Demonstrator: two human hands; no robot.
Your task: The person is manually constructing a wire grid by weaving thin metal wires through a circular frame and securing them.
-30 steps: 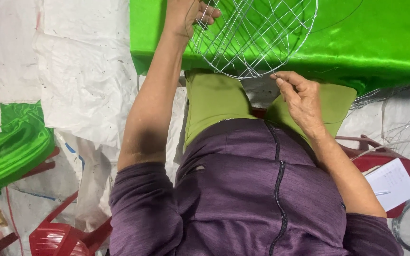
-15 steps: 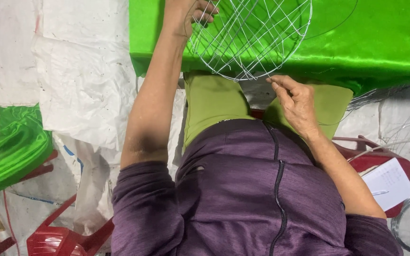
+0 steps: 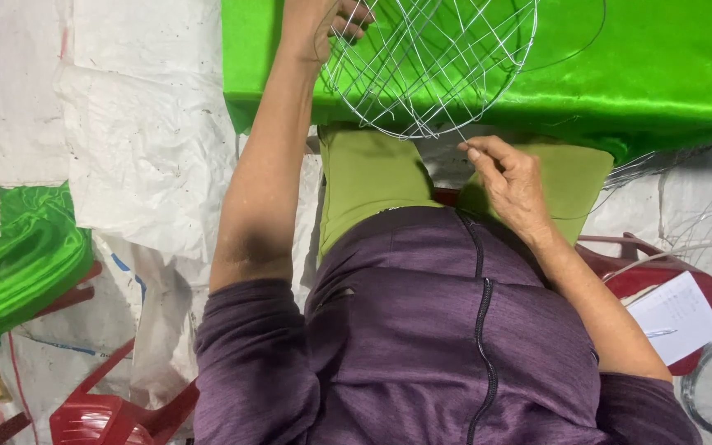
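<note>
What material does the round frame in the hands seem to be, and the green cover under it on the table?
The round frame looks like thin bare metal wire with a silvery finish: slim crossing strands that glint and keep their curve. The left hand grips its rim; the right hand pinches a strand at its lower edge. The green cover seems a satin-like fabric: glossy sheen, soft folds at the edge.

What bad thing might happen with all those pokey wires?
The right hand pinches a thin wire end at the bottom of the round wire frame, so it might prick a fingertip. The left hand grips only the frame's rim, so the frame might tilt or slip. The frame also hangs partly over the edge of the shiny green cloth and might slide off.
</note>
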